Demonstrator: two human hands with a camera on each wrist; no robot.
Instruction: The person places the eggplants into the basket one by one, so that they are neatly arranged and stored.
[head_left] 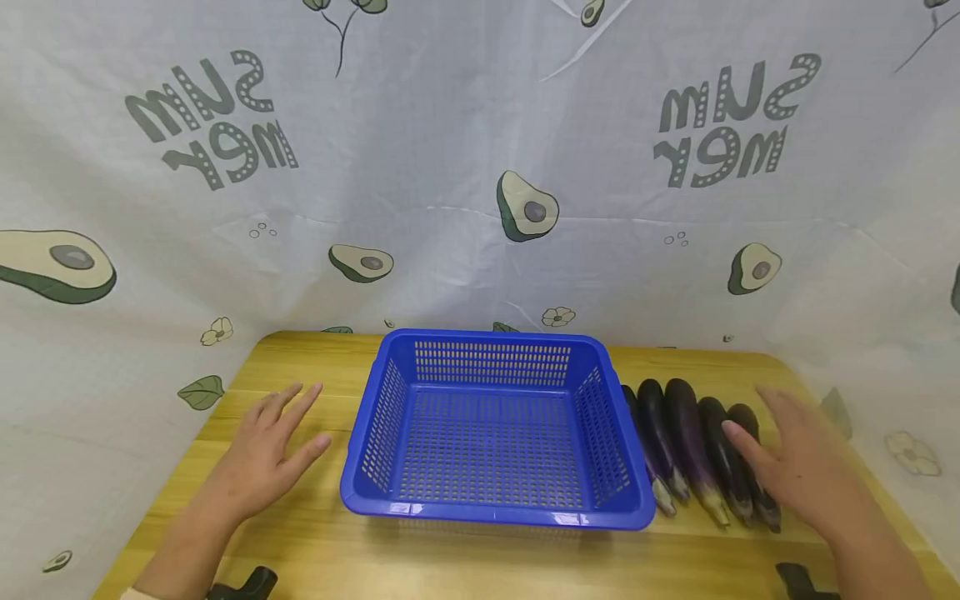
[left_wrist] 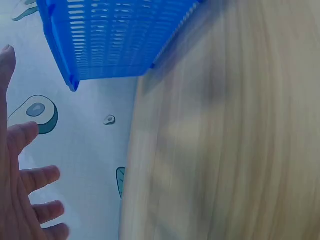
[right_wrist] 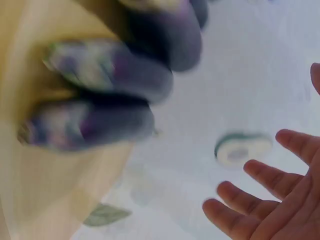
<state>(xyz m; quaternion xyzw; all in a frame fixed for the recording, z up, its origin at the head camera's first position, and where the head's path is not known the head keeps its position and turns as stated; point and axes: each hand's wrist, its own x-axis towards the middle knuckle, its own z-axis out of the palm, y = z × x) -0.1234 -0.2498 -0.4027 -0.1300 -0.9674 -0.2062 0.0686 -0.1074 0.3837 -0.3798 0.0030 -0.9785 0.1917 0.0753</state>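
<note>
A blue perforated plastic basket [head_left: 491, 504] stands empty in the middle of a wooden table [head_left: 450, 558]. Right of it lie several dark purple eggplants [head_left: 686, 442] side by side, stems toward me. My right hand [head_left: 795, 458] hovers over the rightmost eggplants with fingers spread, holding nothing; its motion blurs it. My left hand [head_left: 273, 442] rests flat and open on the table left of the basket. The left wrist view shows the basket [left_wrist: 110, 40] and spread fingers [left_wrist: 30, 195]. In the blurred right wrist view, eggplants [right_wrist: 115, 90] lie beside open fingers [right_wrist: 260, 200].
A white cloth printed with avocados [head_left: 480, 167] hangs behind and around the table. The table's rounded back corners meet the cloth. Two dark objects [head_left: 255, 582] sit at the near edge, partly cut off.
</note>
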